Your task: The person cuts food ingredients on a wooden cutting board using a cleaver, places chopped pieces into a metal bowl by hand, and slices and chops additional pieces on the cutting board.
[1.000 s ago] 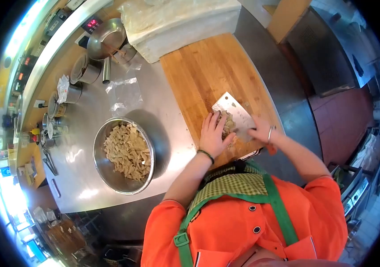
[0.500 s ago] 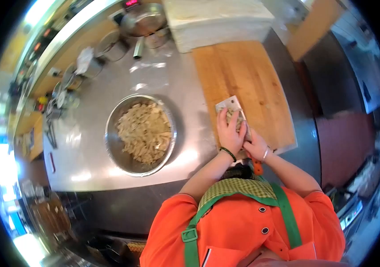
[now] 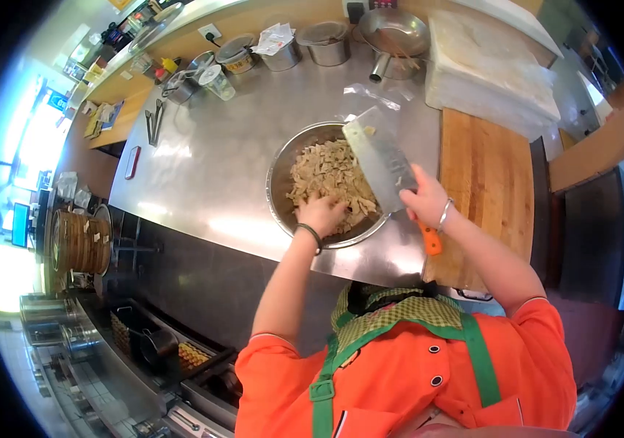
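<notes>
A steel mixing bowl (image 3: 275, 196) full of chopped, pale brown pieces that look like cooked meat (image 3: 330, 171) stands on the steel counter. Inside its near left part, my left hand (image 3: 321, 214) rests on the pieces with fingers apart, the fingertips partly sunk among them. My right hand (image 3: 426, 196) grips a cleaver (image 3: 378, 157) where blade and orange handle meet. The broad blade tilts over the bowl's right side and covers part of the rim, with a few bits stuck to it. A wooden cutting board (image 3: 483, 190) lies right of the bowl, under my right forearm.
At the back stand a steel pan (image 3: 394, 35), lidded pots (image 3: 325, 45) and a white wrapped block (image 3: 491, 73). Tongs (image 3: 154, 123) and a red-edged object (image 3: 132, 162) lie at the left. Stacked bamboo steamers (image 3: 82, 242) and fryer equipment (image 3: 144, 332) are beyond the counter's front left.
Both hands have moved left from the cutting board to the bowl. My left hand has left the chopped pieces on the blade and is in the bowl; the cleaver is raised. The view has turned left.
</notes>
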`<state>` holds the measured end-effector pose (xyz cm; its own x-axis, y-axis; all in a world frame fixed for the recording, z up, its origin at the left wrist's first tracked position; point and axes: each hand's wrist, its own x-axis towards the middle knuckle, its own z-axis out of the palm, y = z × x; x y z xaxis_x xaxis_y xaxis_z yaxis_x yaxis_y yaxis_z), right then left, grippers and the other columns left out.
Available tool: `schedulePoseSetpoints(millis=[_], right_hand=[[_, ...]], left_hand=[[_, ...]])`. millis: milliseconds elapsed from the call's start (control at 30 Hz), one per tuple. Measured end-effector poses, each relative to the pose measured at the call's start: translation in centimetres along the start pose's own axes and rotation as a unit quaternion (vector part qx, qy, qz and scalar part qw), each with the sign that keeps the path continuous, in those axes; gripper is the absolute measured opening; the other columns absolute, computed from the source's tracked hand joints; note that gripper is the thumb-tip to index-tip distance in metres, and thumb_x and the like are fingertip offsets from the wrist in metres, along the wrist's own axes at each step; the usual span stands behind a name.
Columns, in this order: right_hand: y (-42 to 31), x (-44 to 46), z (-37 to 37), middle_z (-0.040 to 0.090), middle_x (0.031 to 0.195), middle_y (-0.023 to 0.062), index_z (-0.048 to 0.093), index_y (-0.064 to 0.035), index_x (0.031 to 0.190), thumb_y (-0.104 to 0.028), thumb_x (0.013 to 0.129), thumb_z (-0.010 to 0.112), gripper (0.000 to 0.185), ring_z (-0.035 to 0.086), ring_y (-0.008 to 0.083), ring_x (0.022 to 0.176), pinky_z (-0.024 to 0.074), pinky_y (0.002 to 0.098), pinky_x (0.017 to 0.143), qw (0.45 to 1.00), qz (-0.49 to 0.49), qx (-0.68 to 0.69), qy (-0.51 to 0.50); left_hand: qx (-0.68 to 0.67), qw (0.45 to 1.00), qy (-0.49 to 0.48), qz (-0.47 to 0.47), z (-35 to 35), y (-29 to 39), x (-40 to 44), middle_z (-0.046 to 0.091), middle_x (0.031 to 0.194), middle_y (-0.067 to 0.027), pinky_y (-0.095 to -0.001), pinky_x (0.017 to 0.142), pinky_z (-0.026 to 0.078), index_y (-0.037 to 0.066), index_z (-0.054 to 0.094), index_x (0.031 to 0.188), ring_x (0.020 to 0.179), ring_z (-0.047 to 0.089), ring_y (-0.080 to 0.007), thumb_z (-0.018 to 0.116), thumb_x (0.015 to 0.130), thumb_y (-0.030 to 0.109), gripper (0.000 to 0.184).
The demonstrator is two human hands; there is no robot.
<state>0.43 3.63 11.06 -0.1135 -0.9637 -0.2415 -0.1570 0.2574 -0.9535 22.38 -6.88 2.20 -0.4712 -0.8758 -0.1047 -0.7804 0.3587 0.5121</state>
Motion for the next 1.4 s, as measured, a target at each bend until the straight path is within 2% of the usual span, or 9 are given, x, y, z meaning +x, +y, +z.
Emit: schedulePoseSetpoints(millis=[133, 400, 600, 800, 900, 1000, 1167, 1267, 1400], right_hand=[[-1.1, -1.0, -1.9, 0.054, 0.065, 0.0070, 0.038, -0.0004, 0.121, -0.009, 0.078, 0.051, 0.046, 0.048, 0.0124, 0.043, 0.0408, 0.0274, 0.041, 0.999, 0.010, -0.003, 0.045], [1.6, -4.2, -4.1, 0.054, 0.067, 0.0067, 0.041, -0.0006, 0.117, -0.009, 0.078, 0.050, 0.041, 0.048, 0.0124, 0.044, 0.0411, 0.0276, 0.042, 0.992, 0.022, -0.013, 0.121], [2.7, -5.7, -3.5, 0.054, 0.068, 0.0066, 0.042, -0.0002, 0.113, -0.009, 0.078, 0.051, 0.037, 0.050, 0.0127, 0.045, 0.0422, 0.0276, 0.043, 0.990, 0.043, 0.020, 0.134], [3.3, -6.1, -4.0, 0.053, 0.068, 0.0054, 0.043, -0.0014, 0.112, -0.009, 0.079, 0.051, 0.036, 0.050, 0.0125, 0.045, 0.0421, 0.0269, 0.043, 0.992, 0.052, 0.019, 0.114], [3.0, -6.1, -3.7, 0.052, 0.067, 0.0049, 0.043, -0.0021, 0.113, -0.009, 0.079, 0.051, 0.035, 0.050, 0.0121, 0.045, 0.0414, 0.0265, 0.043, 0.991, 0.044, 0.050, 0.118], [3.1, -6.0, -3.6, 0.053, 0.068, 0.0049, 0.043, -0.0025, 0.113, -0.008, 0.079, 0.051, 0.035, 0.049, 0.0116, 0.045, 0.0405, 0.0262, 0.042, 0.990, 0.036, 0.059, 0.122], [2.8, -6.4, -3.5, 0.054, 0.070, 0.0051, 0.044, -0.0031, 0.112, -0.008, 0.079, 0.050, 0.034, 0.048, 0.0113, 0.045, 0.0395, 0.0258, 0.042, 0.992, 0.034, 0.056, 0.110], [3.0, -6.8, -3.9, 0.054, 0.070, 0.0048, 0.044, -0.0036, 0.112, -0.008, 0.079, 0.050, 0.033, 0.048, 0.0112, 0.045, 0.0393, 0.0256, 0.042, 0.992, 0.044, 0.039, 0.114], [3.3, -7.5, -4.4, 0.053, 0.070, 0.0048, 0.044, -0.0035, 0.111, -0.007, 0.079, 0.050, 0.033, 0.048, 0.0114, 0.044, 0.0396, 0.0256, 0.042, 0.992, 0.042, 0.058, 0.106]], left_hand=[[0.028, 0.995, 0.083, 0.038, -2.9, -1.7, 3.3, 0.062, 0.089, -0.0166, -0.0393, 0.080, 0.045, 0.005, 0.064, 0.092, 0.087, 0.057, -0.0356, 0.055, 0.078, 0.012, 0.017], [0.241, 0.955, 0.046, 0.169, -2.0, -3.8, 7.2, 0.042, 0.130, -0.0119, -0.0400, 0.094, 0.040, 0.012, 0.049, 0.119, 0.116, 0.041, -0.0333, 0.055, 0.076, 0.008, 0.043], [0.199, 0.971, -0.134, -0.002, -3.8, -0.9, 10.1, 0.046, 0.126, -0.0164, -0.0411, 0.096, 0.039, 0.013, 0.047, 0.123, 0.112, 0.042, -0.0392, 0.065, 0.068, 0.026, 0.060], [0.168, 0.974, -0.143, -0.057, -3.1, -1.6, 10.5, 0.045, 0.127, -0.0197, -0.0388, 0.099, 0.037, 0.007, 0.039, 0.128, 0.120, 0.037, -0.0365, 0.080, 0.053, 0.027, 0.088], [-0.011, 0.989, -0.144, -0.032, -2.5, -3.0, 9.9, 0.046, 0.125, -0.0220, -0.0354, 0.100, 0.035, 0.001, 0.029, 0.135, 0.125, 0.033, -0.0361, 0.082, 0.050, 0.022, 0.103], [-0.182, 0.964, -0.183, -0.071, -2.7, -3.2, 9.8, 0.047, 0.124, -0.0235, -0.0342, 0.100, 0.035, -0.001, 0.027, 0.135, 0.121, 0.041, -0.0329, 0.081, 0.053, 0.021, 0.101], [0.026, 0.985, -0.159, -0.063, -3.8, 1.1, 6.4, 0.049, 0.120, -0.0248, -0.0353, 0.095, 0.040, 0.006, 0.036, 0.129, 0.112, 0.049, -0.0354, 0.077, 0.061, 0.018, 0.080], [0.031, 0.997, -0.002, 0.074, -3.3, 0.8, 5.1, 0.053, 0.114, -0.0217, -0.0368, 0.091, 0.042, 0.007, 0.031, 0.131, 0.105, 0.052, -0.0343, 0.078, 0.058, 0.016, 0.088], [0.037, 0.997, -0.033, 0.058, -5.4, 0.1, 5.2, 0.051, 0.111, -0.0201, -0.0387, 0.086, 0.044, 0.005, 0.050, 0.116, 0.100, 0.052, -0.0368, 0.073, 0.064, 0.017, 0.059]])
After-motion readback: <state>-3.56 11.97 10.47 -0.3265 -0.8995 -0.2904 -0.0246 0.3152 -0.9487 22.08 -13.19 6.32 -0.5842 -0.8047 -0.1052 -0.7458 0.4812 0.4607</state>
